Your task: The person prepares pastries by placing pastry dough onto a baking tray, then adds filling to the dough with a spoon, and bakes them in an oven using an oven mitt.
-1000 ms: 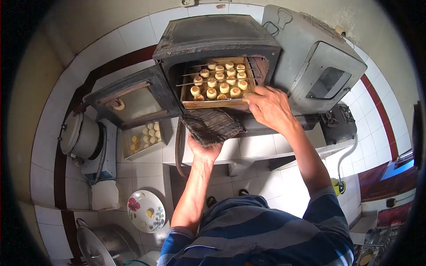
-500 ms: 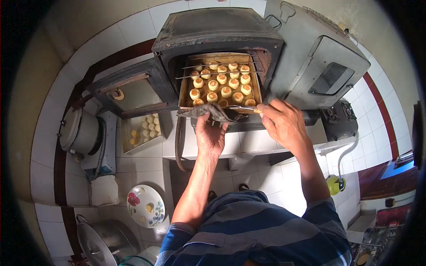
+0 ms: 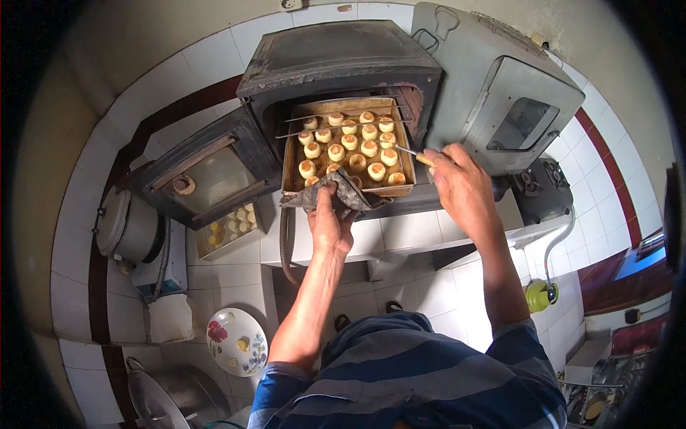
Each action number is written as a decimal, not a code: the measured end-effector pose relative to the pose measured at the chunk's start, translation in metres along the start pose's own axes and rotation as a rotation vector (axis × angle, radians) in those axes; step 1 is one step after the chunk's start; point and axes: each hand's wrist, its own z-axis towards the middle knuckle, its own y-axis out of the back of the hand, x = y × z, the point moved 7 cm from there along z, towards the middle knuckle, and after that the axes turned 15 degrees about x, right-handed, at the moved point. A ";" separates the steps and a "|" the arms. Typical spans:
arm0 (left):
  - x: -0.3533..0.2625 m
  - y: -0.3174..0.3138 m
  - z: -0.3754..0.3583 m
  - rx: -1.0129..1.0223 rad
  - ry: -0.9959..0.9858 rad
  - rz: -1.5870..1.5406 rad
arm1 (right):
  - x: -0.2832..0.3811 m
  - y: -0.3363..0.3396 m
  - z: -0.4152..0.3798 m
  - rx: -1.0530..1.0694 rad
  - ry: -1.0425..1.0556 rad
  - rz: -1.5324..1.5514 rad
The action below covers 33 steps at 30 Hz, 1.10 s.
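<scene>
My left hand [image 3: 330, 223] pinches a dark grey cloth [image 3: 336, 191] against the front edge of a baking tray [image 3: 400, 191]. The tray sticks partly out of the open oven [image 3: 343, 64]. On it stand many small round pastries [image 3: 336, 152] with browned tops. My right hand [image 3: 461, 182] is closed around the light wooden handle of a slim metal utensil [image 3: 420, 156]; its exact kind is hard to make out. The metal end reaches over the tray's right side, by the pastries there. The cloth hides part of the tray's front row.
The oven door [image 3: 207, 168] hangs open on the left. A second grey oven [image 3: 500, 107] stands right, beside a gas stove [image 3: 543, 189]. Below left are a box of pale dough pieces [image 3: 236, 232], a flowered plate [image 3: 239, 357], a large pot [image 3: 128, 222] and a metal pot [image 3: 171, 390].
The tray's front has swung slightly, so it sits at an angle. My right hand has moved a little right, taking the utensil's tip from the front edge to the tray's right side.
</scene>
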 end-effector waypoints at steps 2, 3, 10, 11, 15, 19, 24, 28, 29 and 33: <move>0.005 -0.002 -0.016 0.035 0.002 -0.026 | 0.003 -0.001 0.009 0.051 -0.019 -0.029; 0.002 -0.010 -0.030 0.009 -0.014 -0.010 | 0.004 -0.003 0.014 0.056 -0.020 -0.028; 0.012 -0.007 -0.068 0.017 -0.020 -0.039 | 0.018 -0.025 0.044 0.050 0.113 -0.171; 0.012 -0.007 -0.071 -0.002 -0.026 -0.039 | 0.020 -0.029 0.047 0.073 0.119 -0.226; 0.010 -0.009 -0.076 -0.007 -0.032 -0.049 | 0.027 -0.039 0.054 0.117 0.149 -0.312; 0.016 -0.001 -0.071 0.050 -0.007 -0.099 | 0.025 -0.052 0.059 0.156 0.182 -0.313; 0.010 -0.010 -0.076 0.006 -0.032 -0.054 | 0.024 -0.056 0.063 0.119 0.182 -0.323; 0.012 -0.007 -0.074 0.014 -0.025 -0.065 | 0.025 -0.046 0.061 0.134 0.166 -0.177; 0.012 -0.006 -0.074 0.014 -0.027 -0.061 | 0.024 -0.045 0.063 0.211 0.109 -0.153; 0.012 -0.007 -0.074 0.015 -0.042 -0.058 | 0.023 -0.048 0.067 0.298 0.073 -0.146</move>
